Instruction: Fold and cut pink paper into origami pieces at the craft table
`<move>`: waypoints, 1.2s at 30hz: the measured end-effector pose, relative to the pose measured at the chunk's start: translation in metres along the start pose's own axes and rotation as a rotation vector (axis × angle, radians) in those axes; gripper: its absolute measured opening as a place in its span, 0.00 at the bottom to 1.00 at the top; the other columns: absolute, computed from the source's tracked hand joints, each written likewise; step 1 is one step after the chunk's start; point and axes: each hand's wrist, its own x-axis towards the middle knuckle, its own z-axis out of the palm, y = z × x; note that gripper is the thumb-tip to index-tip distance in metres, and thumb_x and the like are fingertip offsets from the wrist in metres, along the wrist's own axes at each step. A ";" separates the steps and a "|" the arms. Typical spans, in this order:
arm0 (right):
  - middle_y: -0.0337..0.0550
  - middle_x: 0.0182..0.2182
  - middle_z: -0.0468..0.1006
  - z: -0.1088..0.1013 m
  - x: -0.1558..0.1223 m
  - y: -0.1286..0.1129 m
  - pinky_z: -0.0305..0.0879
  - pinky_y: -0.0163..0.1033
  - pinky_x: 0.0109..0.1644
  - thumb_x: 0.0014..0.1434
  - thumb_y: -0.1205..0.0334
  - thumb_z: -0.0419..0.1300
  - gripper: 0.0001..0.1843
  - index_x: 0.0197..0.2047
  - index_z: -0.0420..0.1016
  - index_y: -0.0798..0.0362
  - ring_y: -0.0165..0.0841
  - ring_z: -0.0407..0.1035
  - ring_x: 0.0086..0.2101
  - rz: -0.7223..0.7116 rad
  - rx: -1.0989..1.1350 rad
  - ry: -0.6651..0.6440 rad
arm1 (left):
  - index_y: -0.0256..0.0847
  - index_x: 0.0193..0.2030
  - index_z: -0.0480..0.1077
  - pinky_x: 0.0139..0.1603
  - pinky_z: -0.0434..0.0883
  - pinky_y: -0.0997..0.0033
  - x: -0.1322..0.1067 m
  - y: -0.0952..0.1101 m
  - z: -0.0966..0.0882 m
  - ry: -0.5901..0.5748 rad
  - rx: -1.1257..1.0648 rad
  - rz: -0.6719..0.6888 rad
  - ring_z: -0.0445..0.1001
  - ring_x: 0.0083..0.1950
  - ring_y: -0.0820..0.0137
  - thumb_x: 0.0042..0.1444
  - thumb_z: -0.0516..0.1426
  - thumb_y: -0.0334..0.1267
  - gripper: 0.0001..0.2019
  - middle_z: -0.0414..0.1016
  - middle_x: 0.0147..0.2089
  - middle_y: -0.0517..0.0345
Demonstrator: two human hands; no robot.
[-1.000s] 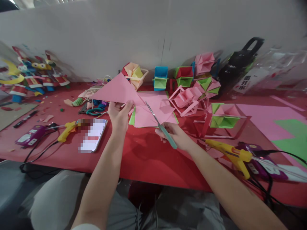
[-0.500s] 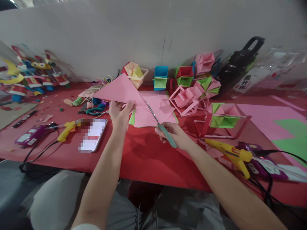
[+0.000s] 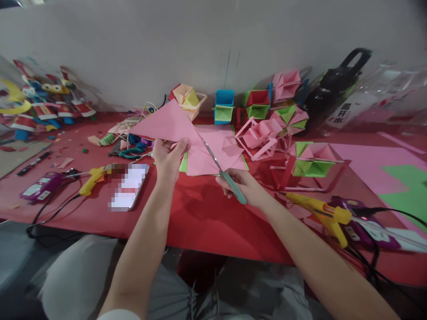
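A folded triangle of pink paper (image 3: 170, 122) is raised over the table in my left hand (image 3: 168, 158), its thumb and fingers pinching the lower edge. My right hand (image 3: 242, 184) grips a utility knife (image 3: 233, 186) by its green handle. The long, thin silver blade slants up and left, and its tip reaches the right corner of the folded paper; I cannot tell how far it goes into the fold. Below and behind lies a stack of pink sheets (image 3: 213, 155), with green edges showing underneath.
Folded paper lanterns (image 3: 258, 133) line the wall. On the left lie a phone (image 3: 130, 189) and a yellow glue gun (image 3: 91, 180); another glue gun (image 3: 320, 213) is at right with cords. A dark bottle (image 3: 328, 91) stands at the back right, near large pink sheets (image 3: 370, 162).
Almost nothing differs. The view has shifted slightly, while both hands, the folded paper and the knife keep nearly the same positions.
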 end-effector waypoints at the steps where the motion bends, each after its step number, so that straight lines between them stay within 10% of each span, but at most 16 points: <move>1: 0.37 0.20 0.73 0.000 0.000 0.000 0.64 0.35 0.26 0.51 0.41 0.72 0.25 0.29 0.70 0.53 0.27 0.66 0.20 0.002 -0.003 0.001 | 0.42 0.53 0.70 0.42 0.82 0.67 0.000 0.000 0.000 0.001 0.003 0.001 0.83 0.39 0.67 0.48 0.71 0.40 0.26 0.81 0.41 0.54; 36: 0.37 0.20 0.73 -0.001 -0.001 0.001 0.62 0.35 0.25 0.53 0.40 0.70 0.25 0.29 0.69 0.52 0.28 0.66 0.21 -0.006 -0.038 -0.004 | 0.42 0.55 0.69 0.40 0.83 0.66 -0.003 -0.004 0.001 -0.054 0.060 -0.005 0.84 0.41 0.64 0.48 0.71 0.44 0.29 0.82 0.43 0.52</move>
